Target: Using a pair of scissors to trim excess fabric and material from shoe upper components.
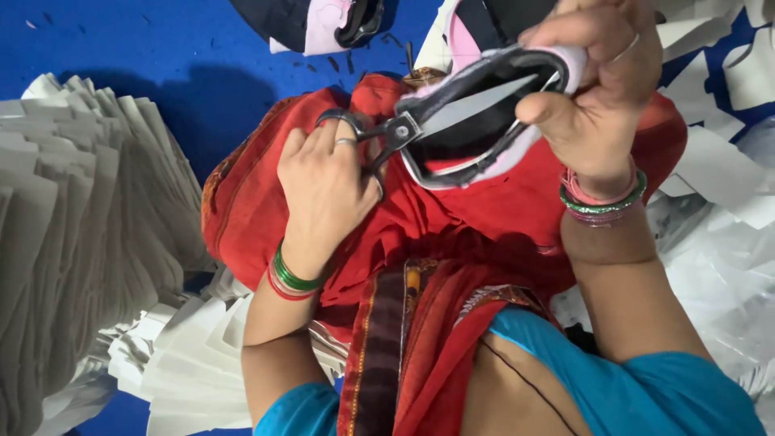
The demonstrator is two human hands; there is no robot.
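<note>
My left hand (323, 190) grips the black handles of a pair of scissors (428, 119), fingers through the loops. The blades are apart and point right, into a curved black-and-pink shoe-upper piece (484, 157). My right hand (593, 73) holds that piece up by its top right edge, thumb on the pink rim next to the blade tips. Both hands are above my lap, which is covered in red cloth (452, 234). Both wrists carry green and red bangles.
Fanned stacks of white cut sheets (89, 218) lie at the left on the blue floor (161, 48). White scraps (718, 194) are piled at the right. Another black-and-pink piece (323, 24) lies at the top.
</note>
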